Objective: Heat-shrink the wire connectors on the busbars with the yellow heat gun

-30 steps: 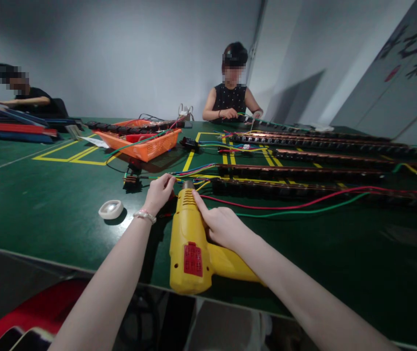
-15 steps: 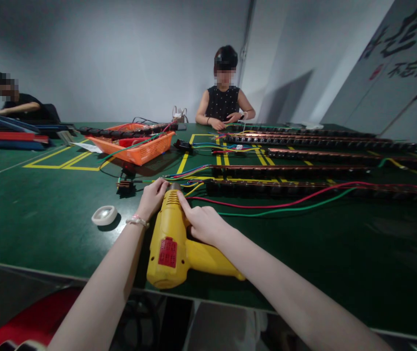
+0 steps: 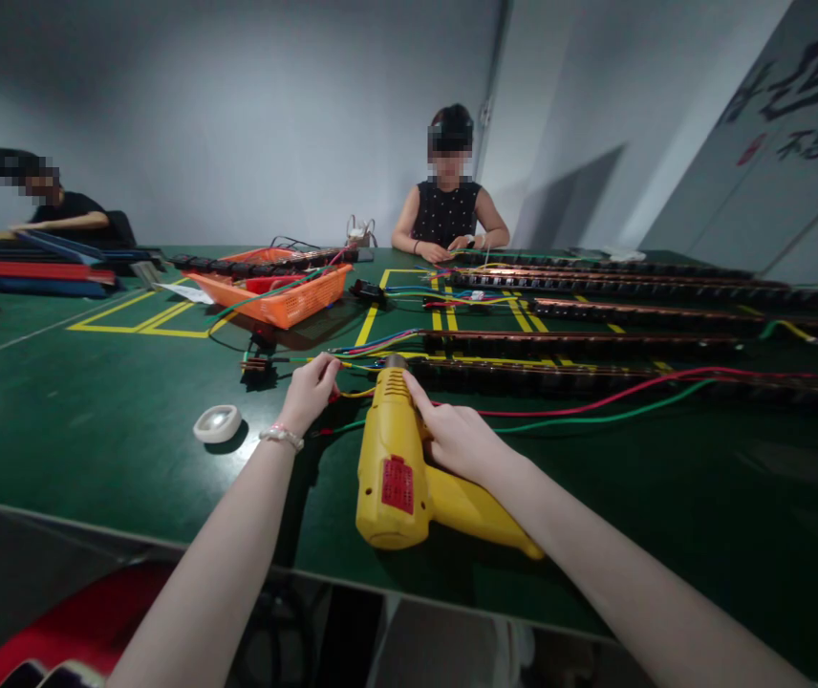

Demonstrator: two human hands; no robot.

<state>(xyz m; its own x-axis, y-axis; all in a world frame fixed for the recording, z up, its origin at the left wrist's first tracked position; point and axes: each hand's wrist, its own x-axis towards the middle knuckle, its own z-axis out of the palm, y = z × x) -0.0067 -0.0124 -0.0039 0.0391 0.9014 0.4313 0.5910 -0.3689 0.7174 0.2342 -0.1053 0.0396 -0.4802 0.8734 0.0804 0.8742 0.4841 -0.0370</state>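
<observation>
The yellow heat gun (image 3: 393, 468) is between the forearms at the near side of the green table (image 3: 108, 411), its metal nozzle (image 3: 396, 361) pointing away from the wearer, at the coloured wires (image 3: 358, 393) and the nearer long black strip (image 3: 581, 371). The right hand (image 3: 467, 441) is closed around the gun where handle meets body, forefinger stretched along the barrel near the vents; the other fingertips are hidden. The left hand (image 3: 311, 390) has thumb and forefinger pinched together on the wires, though exactly which strand they grip is too small to tell. Heat looks like the main hazard — if the gun is running, which the view does not show, a small swing of the nozzle to the left could send hot air over those bare fingers. Because several wires lie close together by the nozzle, lingering there could soften the insulation of neighbours as well as the one held. The forefinger so far forward could slip onto hot metal. A loose pinch might let a wire spring aside, while the red wire (image 3: 710, 371) and green wire (image 3: 667, 399), running loose to the right, could snag on the gun or wrist and tug the strip out of line.
</observation>
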